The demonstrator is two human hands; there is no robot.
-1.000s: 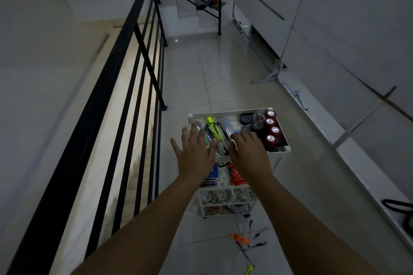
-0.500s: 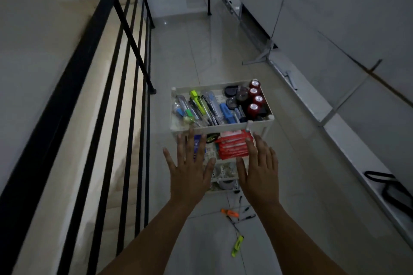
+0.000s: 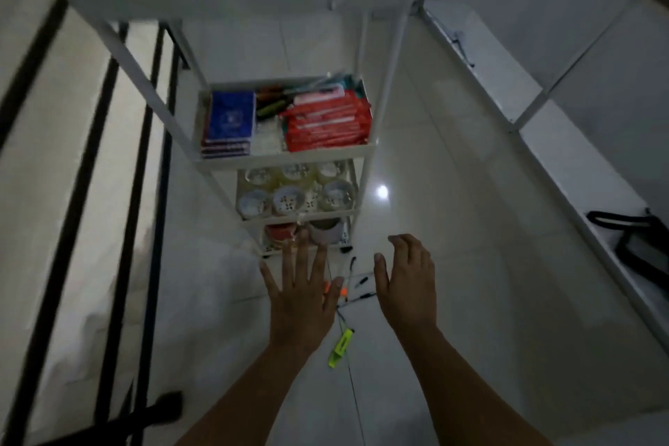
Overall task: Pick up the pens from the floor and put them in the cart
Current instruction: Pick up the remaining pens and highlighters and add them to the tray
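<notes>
both bare forearms stretched forward and down over the pale glossy tiled floor (image 3: 452, 163), backs of the hands toward the camera. left hand (image 3: 302, 300) flat, palm down, fingers spread wide and straight, fingertips level with the foot of the white three-tier plastic cart (image 3: 365, 150); grip open, holding nothing. right hand (image 3: 407, 282) turned a little inward, fingers curled loosely and thumb pointing toward the left hand; grip likewise open and empty. hands apart, a gap of floor between them.

in that gap and just below: scattered pens on the floor, near the cart's front wheel. thin dark pens (image 3: 362, 282) lying crossed between the two hands; an orange marker (image 3: 342, 290) partly hidden behind the left thumb; a yellow-green highlighter (image 3: 339, 346) lower down, lying slantwise between the wrists. whether either hand touches a pen cannot be told; both seem to hang above the floor.

cart's top tray close to the camera and blurred, green and blue pens dimly seen inside. middle tray with a stack of blue booklets (image 3: 230, 121) at left and red flat packets (image 3: 325, 127) at right. below that, rolls of clear tape (image 3: 295, 197) in rows. black metal stair railing (image 3: 116, 214) at left, white wall panels (image 3: 543, 58) at right, black strap (image 3: 637, 243) at the right edge.
</notes>
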